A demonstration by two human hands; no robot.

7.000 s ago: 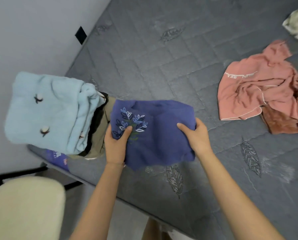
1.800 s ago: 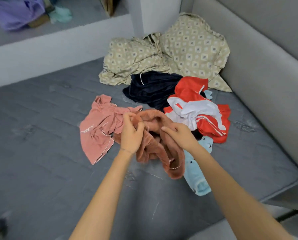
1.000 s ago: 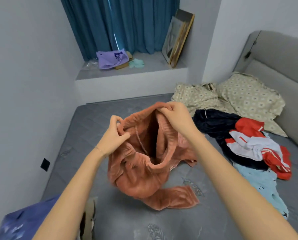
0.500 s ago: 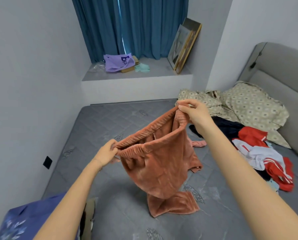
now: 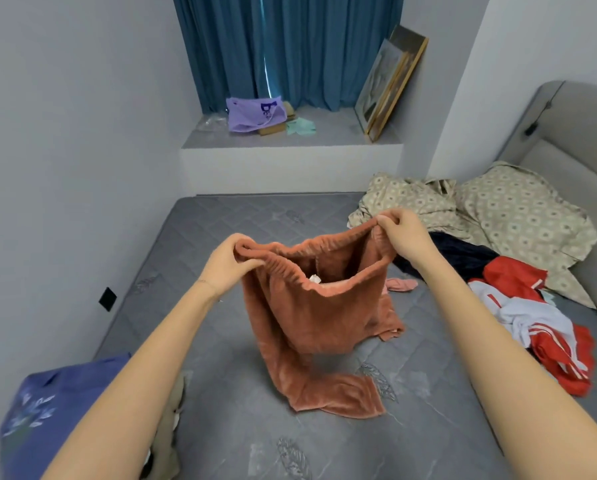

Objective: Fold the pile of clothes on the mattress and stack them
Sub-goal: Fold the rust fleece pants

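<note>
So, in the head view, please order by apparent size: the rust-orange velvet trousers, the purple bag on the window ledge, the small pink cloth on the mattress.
1. Rust-orange velvet trousers, nearest the camera
2. Purple bag, far away
3. Small pink cloth

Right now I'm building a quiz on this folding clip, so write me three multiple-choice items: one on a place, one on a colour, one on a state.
1. Where does the folded blue garment lie?
A. near left corner of the mattress
B. on the window ledge
C. against the headboard

2. What colour are the trousers being held?
A. navy
B. rust orange
C. white

3. How are the trousers held?
A. one hand only
B. both hands at the waistband, legs trailing onto the mattress
C. lying flat, untouched

Answers:
1 A: the blue garment sits at the mattress near left corner.
2 B: the trousers are rust orange.
3 B: the left hand and right hand pinch the waistband.
</note>
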